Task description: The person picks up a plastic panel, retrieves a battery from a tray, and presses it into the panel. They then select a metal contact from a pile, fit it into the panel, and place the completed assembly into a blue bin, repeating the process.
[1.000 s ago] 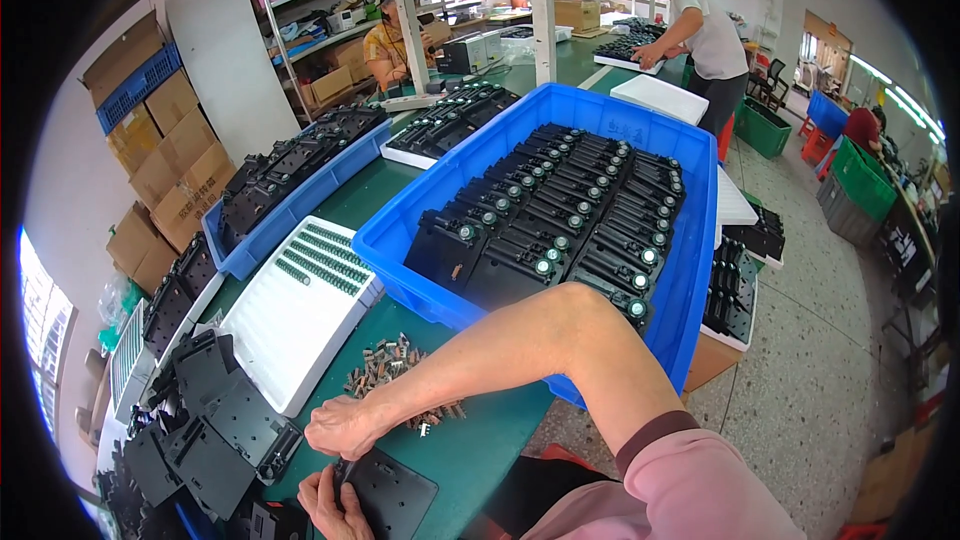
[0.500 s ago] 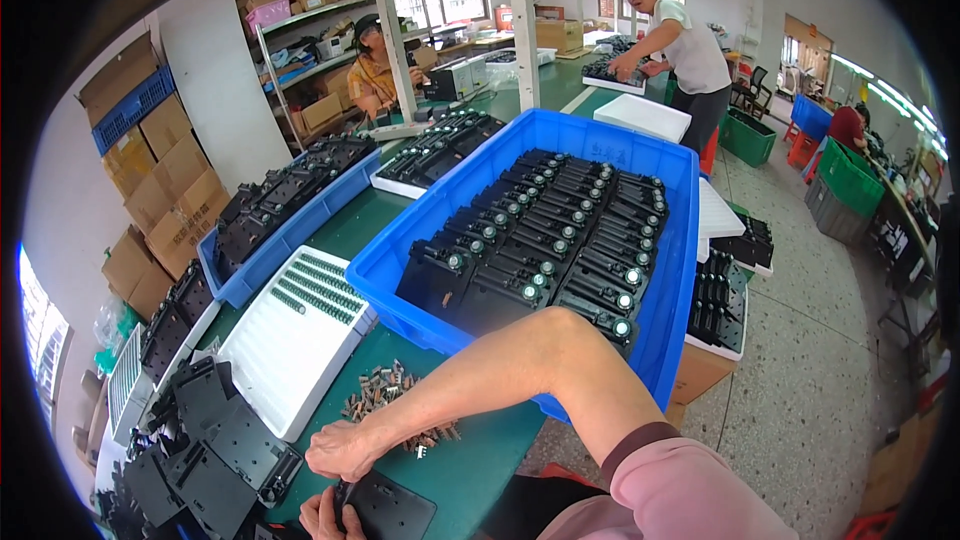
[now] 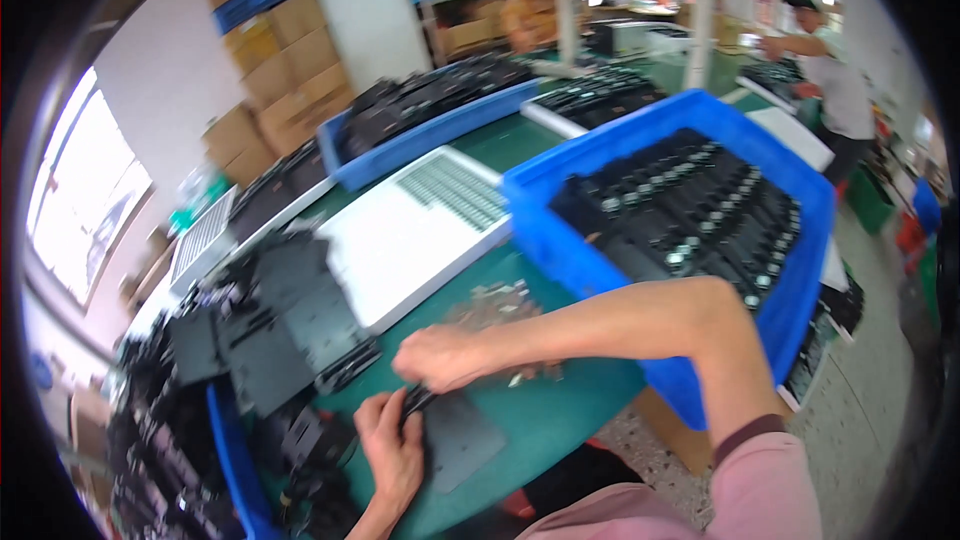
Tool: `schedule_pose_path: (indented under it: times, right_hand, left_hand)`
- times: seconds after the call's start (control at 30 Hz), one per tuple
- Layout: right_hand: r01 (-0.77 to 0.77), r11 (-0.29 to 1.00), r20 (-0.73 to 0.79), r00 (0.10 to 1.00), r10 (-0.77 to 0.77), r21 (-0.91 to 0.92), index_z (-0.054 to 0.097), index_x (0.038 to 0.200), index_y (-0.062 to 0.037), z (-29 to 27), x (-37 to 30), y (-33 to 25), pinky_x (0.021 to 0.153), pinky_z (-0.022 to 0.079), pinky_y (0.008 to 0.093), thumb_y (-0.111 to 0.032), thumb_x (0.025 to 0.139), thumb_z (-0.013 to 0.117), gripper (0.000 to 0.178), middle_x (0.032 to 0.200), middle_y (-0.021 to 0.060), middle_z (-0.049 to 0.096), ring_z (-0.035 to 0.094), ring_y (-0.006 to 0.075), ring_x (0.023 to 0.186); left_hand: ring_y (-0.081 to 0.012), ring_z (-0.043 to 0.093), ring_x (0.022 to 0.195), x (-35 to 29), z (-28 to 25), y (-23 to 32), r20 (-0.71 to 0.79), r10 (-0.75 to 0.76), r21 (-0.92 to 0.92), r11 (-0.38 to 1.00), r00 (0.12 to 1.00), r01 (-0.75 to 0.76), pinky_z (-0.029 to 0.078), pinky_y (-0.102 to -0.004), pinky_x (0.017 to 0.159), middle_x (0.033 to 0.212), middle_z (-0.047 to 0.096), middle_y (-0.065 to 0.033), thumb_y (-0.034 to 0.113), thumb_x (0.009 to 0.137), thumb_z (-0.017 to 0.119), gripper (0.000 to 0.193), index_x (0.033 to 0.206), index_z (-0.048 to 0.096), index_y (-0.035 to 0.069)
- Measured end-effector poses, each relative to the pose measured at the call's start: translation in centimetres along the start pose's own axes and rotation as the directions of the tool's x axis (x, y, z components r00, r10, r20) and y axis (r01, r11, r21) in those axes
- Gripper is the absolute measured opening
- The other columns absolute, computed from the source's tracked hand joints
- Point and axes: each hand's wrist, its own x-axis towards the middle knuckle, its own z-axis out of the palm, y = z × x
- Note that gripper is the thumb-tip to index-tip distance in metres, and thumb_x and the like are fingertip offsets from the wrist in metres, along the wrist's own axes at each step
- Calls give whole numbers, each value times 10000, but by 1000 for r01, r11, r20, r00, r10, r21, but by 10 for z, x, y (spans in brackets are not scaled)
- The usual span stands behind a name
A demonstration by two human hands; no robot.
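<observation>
A flat black plastic plate (image 3: 465,445) with a raised bar along one edge lies at the table's near edge. My left hand (image 3: 392,445) is closed on that bar, fingers and thumb on either side of it. Bent into a closed grip, my right hand (image 3: 440,358) is at the bar's far end. What its fingers pinch is hidden. Behind my right wrist lies a loose pile of small metal pieces (image 3: 498,305), blurred by motion. More black plates (image 3: 262,360) are heaped just left of my hands.
A white foam tray (image 3: 385,265) with rows of small parts sits beyond the heap. At right, a large blue bin (image 3: 540,230) holds rows of black assemblies. Another blue bin (image 3: 440,130) of black parts stands behind. Two people (image 3: 530,15) are across the table.
The view has swung left and tilted, so the table and my hands appear further right and higher. More of my left hand shows. Both hands stay at the black plate's bar.
</observation>
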Motion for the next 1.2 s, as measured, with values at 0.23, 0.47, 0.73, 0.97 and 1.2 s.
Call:
schedule_pose_path:
  times: [0.23,0.47,0.73,0.97,1.2]
  right_hand:
    - [-56,995,67,996,51,88,650,863,-23,-5,0,-5,707,499,491,29,658,629,213,867,179,658,642,392,878]
    - [-27,996,0,1000,27,86,634,833,-2,-5,-5,-5,721,522,467,20,658,608,178,861,186,674,666,393,866]
    - [-30,996,17,999,29,84,629,845,-6,-10,-5,-9,741,519,469,18,663,614,184,890,183,671,656,386,896]
    - [-68,994,136,989,56,83,652,981,-1,-19,-3,-7,796,499,473,-26,732,671,252,980,191,659,637,389,949]
    - [-89,995,167,983,80,43,672,1034,-10,-29,-5,-8,806,523,447,-115,736,712,318,975,167,694,664,351,953]
  left_hand:
    - [-331,495,1005,-2,-4,-1,24,-29,6,1000,999,29,439,-404,883,1055,552,-145,5,794,677,391,1181,628,-15]
    - [-329,493,1015,-3,-3,-2,30,-25,-9,1000,999,26,436,-400,891,1057,553,-141,10,797,677,396,1190,625,-7]
    - [-332,497,1014,-3,-2,-3,0,-18,3,1000,1000,18,437,-407,893,1057,558,-137,20,791,681,391,1178,630,-4]
    - [-330,501,1017,-3,-1,-4,4,-21,8,1000,1000,21,440,-408,890,1066,558,-134,10,788,670,377,1163,638,5]
    - [-328,503,1014,-3,-1,-3,-14,-19,1,1000,1000,19,441,-407,886,1063,564,-132,9,792,664,343,1135,653,0]
